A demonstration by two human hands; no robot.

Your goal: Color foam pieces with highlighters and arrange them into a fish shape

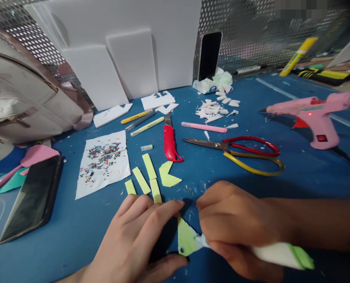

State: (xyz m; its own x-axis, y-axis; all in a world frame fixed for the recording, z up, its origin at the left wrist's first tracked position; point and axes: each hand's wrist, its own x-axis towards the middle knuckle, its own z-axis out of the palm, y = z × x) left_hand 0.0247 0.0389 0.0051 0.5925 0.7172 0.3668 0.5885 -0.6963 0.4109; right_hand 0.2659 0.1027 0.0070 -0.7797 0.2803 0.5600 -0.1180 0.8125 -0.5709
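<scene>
My left hand [141,232] steadies a small light-green piece [186,236] on the blue table, index finger at its upper edge and thumb at its lower edge. The piece has a small dark dot near its bottom corner. Closed around a white marker-like tube [277,253] with a green end is my right hand [236,228]; the tube's pale tip touches the green piece's right side. Beyond my left fingers lie several light-green strips [141,180] and a notched green piece [169,175].
A red utility knife [169,143], long-handled scissors [222,145], a pink marker [203,127] and a pink glue gun [316,114] lie ahead. A paper with beads [120,171] and a phone [33,196] are leftward. White boards [175,47] and a standing phone [210,55] are behind.
</scene>
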